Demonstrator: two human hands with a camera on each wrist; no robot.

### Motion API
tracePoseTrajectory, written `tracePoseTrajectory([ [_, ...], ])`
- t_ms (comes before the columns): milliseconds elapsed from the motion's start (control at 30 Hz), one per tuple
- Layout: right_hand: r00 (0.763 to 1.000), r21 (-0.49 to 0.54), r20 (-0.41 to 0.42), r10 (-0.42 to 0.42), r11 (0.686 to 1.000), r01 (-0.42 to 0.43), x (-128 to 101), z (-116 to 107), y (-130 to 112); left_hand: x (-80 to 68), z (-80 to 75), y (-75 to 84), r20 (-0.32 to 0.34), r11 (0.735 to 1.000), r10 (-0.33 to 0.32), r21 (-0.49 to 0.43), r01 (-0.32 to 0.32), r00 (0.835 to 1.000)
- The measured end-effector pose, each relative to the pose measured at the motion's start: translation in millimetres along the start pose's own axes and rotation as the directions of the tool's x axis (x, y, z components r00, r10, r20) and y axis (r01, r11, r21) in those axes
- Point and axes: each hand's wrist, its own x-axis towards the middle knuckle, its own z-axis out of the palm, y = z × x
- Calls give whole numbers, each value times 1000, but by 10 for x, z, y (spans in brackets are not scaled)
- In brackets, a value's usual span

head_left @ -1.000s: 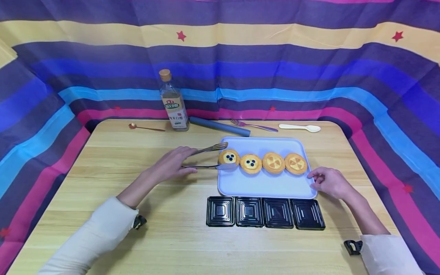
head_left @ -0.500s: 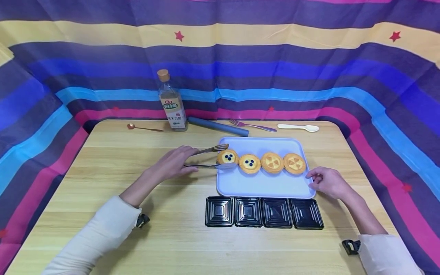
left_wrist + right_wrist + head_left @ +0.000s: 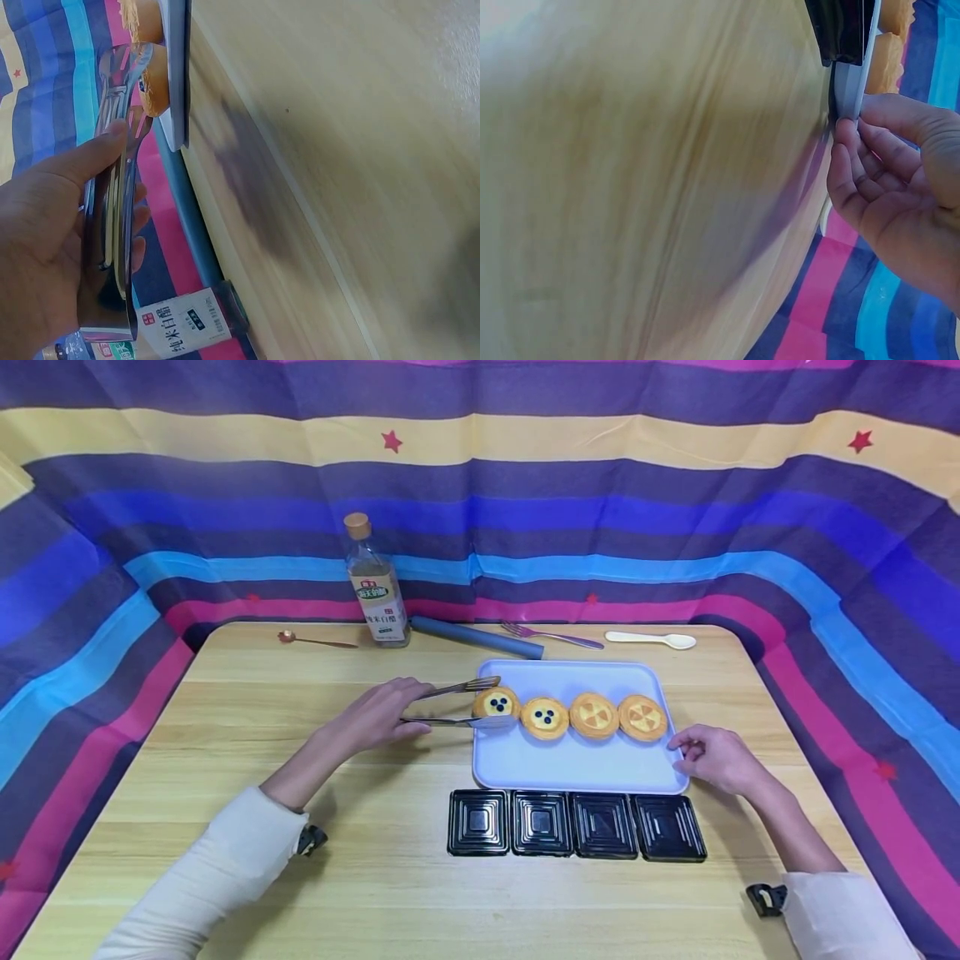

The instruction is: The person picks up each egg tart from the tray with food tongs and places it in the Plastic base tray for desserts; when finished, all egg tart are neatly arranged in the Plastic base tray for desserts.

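Note:
My left hand (image 3: 378,718) grips metal tongs (image 3: 109,315), their spread arms reaching right over the tray's left edge. In the head view the tong tips straddle the leftmost egg tart (image 3: 497,702), which is topped with dark berries. Beside it sits a second berry tart (image 3: 544,718), followed by two tarts with wedge-shaped toppings (image 3: 595,716). All lie in a row on the pale lilac tray (image 3: 577,768). My right hand (image 3: 716,758) pinches the tray's right rim; the right wrist view shows the thumb over the edge and fingertips against its side.
Several black square plastic trays (image 3: 543,822) line the lilac tray's near side. Behind it lie a blue-grey rod (image 3: 480,637), a purple fork (image 3: 555,633), a cream spoon (image 3: 652,638) and a small copper-coloured spoon (image 3: 318,642). A vinegar bottle (image 3: 380,597) stands at the back left.
The left hand with the tongs has shifted slightly right, the tips a little further over the leftmost tart. My right hand keeps its place at the tray's rim.

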Motion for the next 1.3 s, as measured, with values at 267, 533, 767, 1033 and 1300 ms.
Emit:
tracePoseTrajectory([
  [267,1000,-4,4,-21,1000,21,7,-24,7,-57,-61,1,-17,1000,2,-29,-2,1000],
  [533,999,7,-10,-48,999,48,-5,-35,64,-133,-116,-21,-17,998,-27,-53,26,999],
  [767,999,24,8,-42,999,42,-9,-47,102,-246,-137,-8,-13,997,-20,-75,19,1000],
  [1033,996,74,6,-84,994,83,-84,-45,160,-436,-149,82,-18,997,-8,-75,6,1000],
  [1300,995,136,11,-102,986,100,-120,-30,204,-652,-132,195,-2,998,-9,-60,9,1000],
])
